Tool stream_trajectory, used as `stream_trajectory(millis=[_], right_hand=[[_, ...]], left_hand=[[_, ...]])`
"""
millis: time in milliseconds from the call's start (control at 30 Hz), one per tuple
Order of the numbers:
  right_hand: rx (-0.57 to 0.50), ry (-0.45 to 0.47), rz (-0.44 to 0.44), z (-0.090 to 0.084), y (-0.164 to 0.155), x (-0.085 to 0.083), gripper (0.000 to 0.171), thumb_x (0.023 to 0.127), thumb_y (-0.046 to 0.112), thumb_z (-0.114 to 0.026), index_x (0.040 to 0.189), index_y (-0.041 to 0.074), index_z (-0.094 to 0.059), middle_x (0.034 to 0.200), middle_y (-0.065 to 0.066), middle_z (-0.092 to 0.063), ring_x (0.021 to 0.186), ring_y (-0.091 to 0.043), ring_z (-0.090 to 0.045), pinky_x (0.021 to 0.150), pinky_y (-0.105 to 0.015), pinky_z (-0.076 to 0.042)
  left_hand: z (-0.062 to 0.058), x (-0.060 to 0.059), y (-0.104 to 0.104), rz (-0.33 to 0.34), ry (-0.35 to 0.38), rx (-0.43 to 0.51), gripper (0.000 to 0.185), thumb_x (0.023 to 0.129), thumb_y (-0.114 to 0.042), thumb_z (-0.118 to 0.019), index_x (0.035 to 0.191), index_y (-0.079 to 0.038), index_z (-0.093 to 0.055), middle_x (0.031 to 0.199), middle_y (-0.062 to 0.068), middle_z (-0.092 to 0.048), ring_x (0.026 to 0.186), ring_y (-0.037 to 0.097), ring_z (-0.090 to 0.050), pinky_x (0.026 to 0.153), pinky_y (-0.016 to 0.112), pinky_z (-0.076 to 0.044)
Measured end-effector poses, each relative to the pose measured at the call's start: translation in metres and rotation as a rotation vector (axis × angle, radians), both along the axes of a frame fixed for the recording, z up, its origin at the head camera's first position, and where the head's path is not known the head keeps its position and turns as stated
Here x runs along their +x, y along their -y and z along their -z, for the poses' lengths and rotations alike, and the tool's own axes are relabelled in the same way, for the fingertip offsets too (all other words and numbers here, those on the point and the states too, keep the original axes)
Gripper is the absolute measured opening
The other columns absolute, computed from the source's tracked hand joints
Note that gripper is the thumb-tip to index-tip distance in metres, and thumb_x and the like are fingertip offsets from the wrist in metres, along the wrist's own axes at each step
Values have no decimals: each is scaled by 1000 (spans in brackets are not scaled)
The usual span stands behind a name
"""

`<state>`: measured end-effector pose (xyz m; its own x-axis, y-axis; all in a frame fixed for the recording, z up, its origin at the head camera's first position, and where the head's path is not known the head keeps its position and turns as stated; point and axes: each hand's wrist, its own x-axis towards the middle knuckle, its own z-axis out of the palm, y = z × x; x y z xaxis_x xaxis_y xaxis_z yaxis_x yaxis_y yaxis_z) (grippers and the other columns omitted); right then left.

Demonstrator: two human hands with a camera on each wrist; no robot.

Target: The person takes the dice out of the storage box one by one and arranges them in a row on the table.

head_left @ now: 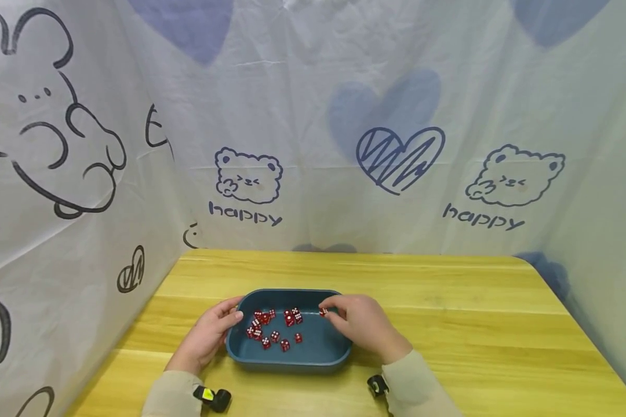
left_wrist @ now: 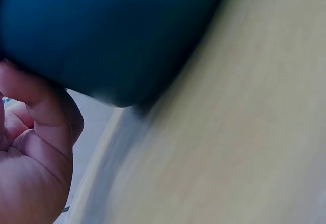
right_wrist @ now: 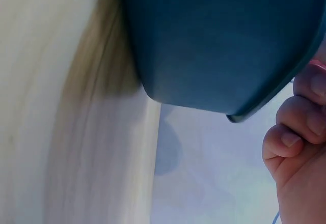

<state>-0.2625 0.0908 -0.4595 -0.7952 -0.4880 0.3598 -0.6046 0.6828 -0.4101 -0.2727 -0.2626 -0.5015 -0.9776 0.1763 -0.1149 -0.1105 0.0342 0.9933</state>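
A dark blue oblong tray [head_left: 292,367] with rounded corners stands on the table. Several red dice [head_left: 284,345] with white pips lie in it, mostly toward its left half and middle. My left hand [head_left: 203,336] grips the tray's left end, thumb at the rim and fingers outside. The left wrist view shows its curled fingers [left_wrist: 48,107] against the tray wall [left_wrist: 112,35]. Over the tray's right end, my right hand [head_left: 369,325] pinches a red die [head_left: 323,311] between thumb and fingers. In the right wrist view the other fingers [right_wrist: 285,141] are curled beside the tray [right_wrist: 214,46].
The yellow wood-grain table [head_left: 448,313] extends around the tray on all sides. A white curtain [head_left: 302,116] with printed hearts and bears hangs behind it and along both sides. Black wrist bands with small devices [head_left: 220,399] sit over the sleeves.
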Motion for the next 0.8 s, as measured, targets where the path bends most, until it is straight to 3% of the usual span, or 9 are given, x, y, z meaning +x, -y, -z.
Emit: stream_trajectory(millis=[100,233,433,633,800], right_hand=[[-16,-9,5,1,-4,1,18,96,25,-70,113,23,-76,57,17,-43,48,-2,-36,48,-23,-35],[-17,-28,32,3,-9,-2,17,95,24,-70,112,24,-75,57,16,-41,48,-2,-36,48,-23,-35],[-67,17,121,7,-23,-6,16,94,24,-71,109,26,-75,55,14,-40,47,-4,-35,47,-23,-31],[-98,53,162,12,-37,-9,14,94,22,-70,107,25,-73,55,12,-40,48,-5,-36,49,-24,-31],[-118,76,202,16,-49,-12,13,93,21,-70,106,25,-71,58,10,-42,49,-6,-36,50,-26,-32]], left_hand=[[0,1,1,0,5,0,52,104,-12,-57,152,0,-41,127,19,-58,83,15,-60,58,21,-48],[0,0,2,7,-3,-11,52,104,-14,-57,152,0,-42,127,19,-59,78,14,-58,56,21,-47],[2,-2,3,19,-1,-1,52,104,-15,-58,151,0,-42,121,18,-59,73,14,-54,56,21,-44],[4,-1,4,36,-6,18,53,105,-13,-56,153,1,-38,128,20,-57,87,15,-62,64,23,-53],[4,-1,4,31,-6,14,53,104,-13,-56,153,1,-39,130,22,-56,92,18,-62,64,23,-53]])
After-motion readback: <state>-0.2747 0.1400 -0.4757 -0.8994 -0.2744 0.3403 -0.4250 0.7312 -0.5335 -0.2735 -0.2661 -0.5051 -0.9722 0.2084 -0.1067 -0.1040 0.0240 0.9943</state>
